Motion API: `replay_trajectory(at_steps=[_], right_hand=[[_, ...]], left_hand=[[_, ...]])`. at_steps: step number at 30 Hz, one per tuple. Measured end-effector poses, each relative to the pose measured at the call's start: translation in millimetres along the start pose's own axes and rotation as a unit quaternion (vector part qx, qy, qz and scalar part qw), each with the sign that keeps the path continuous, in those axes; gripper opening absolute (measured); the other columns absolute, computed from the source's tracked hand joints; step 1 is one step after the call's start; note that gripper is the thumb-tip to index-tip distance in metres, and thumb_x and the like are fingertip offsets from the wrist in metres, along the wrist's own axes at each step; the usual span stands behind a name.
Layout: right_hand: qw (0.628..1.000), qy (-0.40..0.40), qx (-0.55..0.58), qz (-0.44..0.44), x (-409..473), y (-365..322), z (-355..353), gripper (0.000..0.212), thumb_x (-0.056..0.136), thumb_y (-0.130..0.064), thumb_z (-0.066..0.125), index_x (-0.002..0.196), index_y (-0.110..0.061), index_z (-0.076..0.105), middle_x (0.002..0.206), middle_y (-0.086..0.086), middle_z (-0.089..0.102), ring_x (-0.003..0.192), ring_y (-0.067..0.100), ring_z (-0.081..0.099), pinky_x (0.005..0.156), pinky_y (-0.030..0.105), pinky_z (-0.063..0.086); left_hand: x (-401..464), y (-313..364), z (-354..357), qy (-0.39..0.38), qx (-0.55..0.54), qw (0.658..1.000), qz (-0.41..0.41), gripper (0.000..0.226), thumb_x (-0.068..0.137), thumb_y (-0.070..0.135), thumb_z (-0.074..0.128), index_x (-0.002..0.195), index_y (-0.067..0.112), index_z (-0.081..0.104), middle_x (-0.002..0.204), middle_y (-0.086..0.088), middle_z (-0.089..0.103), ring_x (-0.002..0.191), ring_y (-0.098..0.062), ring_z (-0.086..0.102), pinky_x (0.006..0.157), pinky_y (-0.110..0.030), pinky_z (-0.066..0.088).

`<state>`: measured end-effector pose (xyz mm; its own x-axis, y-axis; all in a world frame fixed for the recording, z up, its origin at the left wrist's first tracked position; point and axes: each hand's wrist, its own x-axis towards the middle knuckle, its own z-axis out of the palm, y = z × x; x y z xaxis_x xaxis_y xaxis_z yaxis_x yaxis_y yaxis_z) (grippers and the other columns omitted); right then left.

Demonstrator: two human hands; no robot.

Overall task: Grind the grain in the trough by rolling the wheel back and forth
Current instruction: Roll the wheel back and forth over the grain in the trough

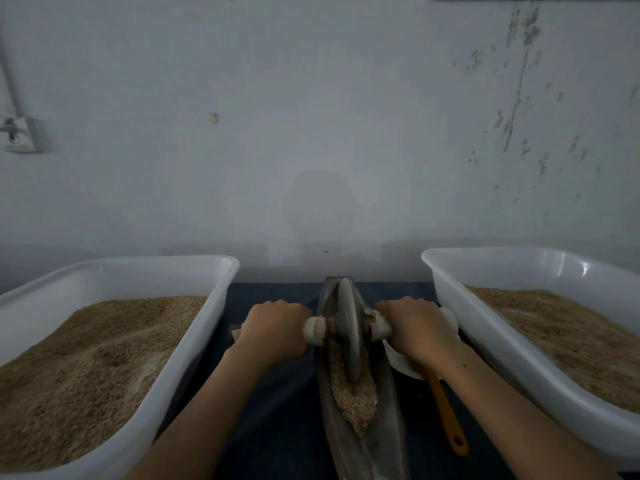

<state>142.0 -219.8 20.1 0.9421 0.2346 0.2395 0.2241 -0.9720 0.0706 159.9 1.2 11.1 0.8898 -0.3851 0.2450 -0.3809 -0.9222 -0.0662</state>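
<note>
A narrow dark boat-shaped trough lies lengthwise between two tubs. Crushed tan grain fills its near half. A grey stone wheel stands upright in the trough's far half, on an axle with white handle ends. My left hand grips the left handle. My right hand grips the right handle. Both fists hide most of the axle.
A white tub of grain sits at the left and another white tub of grain at the right. An orange-handled scoop lies right of the trough on the dark blue cloth. A wall stands close behind.
</note>
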Motion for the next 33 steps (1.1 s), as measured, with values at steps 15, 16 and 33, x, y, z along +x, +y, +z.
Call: replay_trajectory(at_steps=[15,16,33], right_hand=[[0.991,-0.13,0.013,-0.014,3.2,6.0,-6.8,0.026,0.084,-0.019,0.062,0.11,-0.023,0.062,0.103,0.002,0.066,0.085,0.017,0.059,0.07,0.027,0.042],[0.993,-0.118,0.012,-0.012,2.9,6.0,-5.2,0.026,0.085,-0.019,0.061,0.11,-0.023,0.062,0.104,0.002,0.066,0.088,0.018,0.061,0.072,0.028,0.044],[0.99,-0.139,0.021,-0.013,5.0,6.4,-8.5,0.034,0.084,-0.018,0.062,0.117,-0.024,0.06,0.103,0.001,0.065,0.083,0.016,0.057,0.07,0.027,0.041]], left_hand=[[-0.2,-1.3,-4.3,-0.091,-0.018,0.996,0.016,0.021,0.082,0.035,0.064,0.1,0.026,0.06,0.09,0.008,0.062,0.079,-0.009,0.055,0.071,-0.025,0.041],[-1.1,-0.4,-3.3,-0.07,-0.01,0.997,0.013,0.02,0.083,0.036,0.062,0.1,0.027,0.059,0.092,0.007,0.064,0.08,-0.01,0.057,0.072,-0.026,0.043],[-2.5,-3.7,-6.1,-0.044,-0.019,0.998,0.041,0.016,0.081,0.034,0.062,0.095,0.032,0.056,0.096,0.008,0.066,0.09,-0.012,0.061,0.077,-0.026,0.043]])
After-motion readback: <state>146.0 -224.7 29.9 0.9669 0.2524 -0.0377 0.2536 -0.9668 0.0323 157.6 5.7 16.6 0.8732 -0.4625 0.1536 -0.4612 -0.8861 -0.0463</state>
